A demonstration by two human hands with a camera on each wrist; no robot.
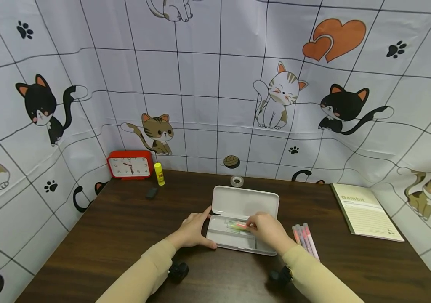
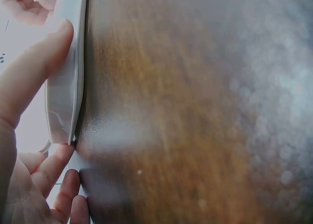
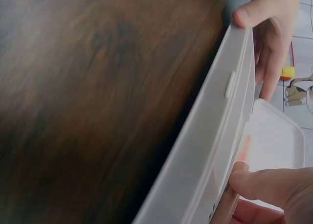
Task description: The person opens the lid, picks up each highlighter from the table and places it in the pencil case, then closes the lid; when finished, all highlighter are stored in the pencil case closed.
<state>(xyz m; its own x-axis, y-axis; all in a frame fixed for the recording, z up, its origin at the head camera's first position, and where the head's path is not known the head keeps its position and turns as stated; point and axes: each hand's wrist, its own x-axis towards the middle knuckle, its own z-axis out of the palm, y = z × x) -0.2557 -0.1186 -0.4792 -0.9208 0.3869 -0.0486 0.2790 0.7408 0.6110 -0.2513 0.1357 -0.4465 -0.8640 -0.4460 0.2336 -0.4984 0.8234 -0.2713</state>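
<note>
An open white pencil case (image 1: 238, 241) lies on the table, its lid (image 1: 243, 201) tipped back. My left hand (image 1: 193, 230) holds the case's left end, thumb at the front corner and fingers towards the back. In the left wrist view the thumb (image 2: 58, 43) presses the case's front wall. My right hand (image 1: 266, 229) reaches into the case and pinches the right end of a slim marker pen (image 1: 239, 226) with orange-red showing. Yellow-green and clear parts lie beside it in the back compartment. In the right wrist view, the right thumb and fingers (image 3: 259, 182) partly hide the pen.
Several pink and orange marker pens (image 1: 306, 240) lie right of the case, near my right forearm. Further right is a notepad (image 1: 367, 212). A tape roll (image 1: 237, 181) sits behind the lid. Back left are a red clock (image 1: 130, 165), a yellow glue stick (image 1: 159, 174) and a dark eraser-like block (image 1: 152, 193).
</note>
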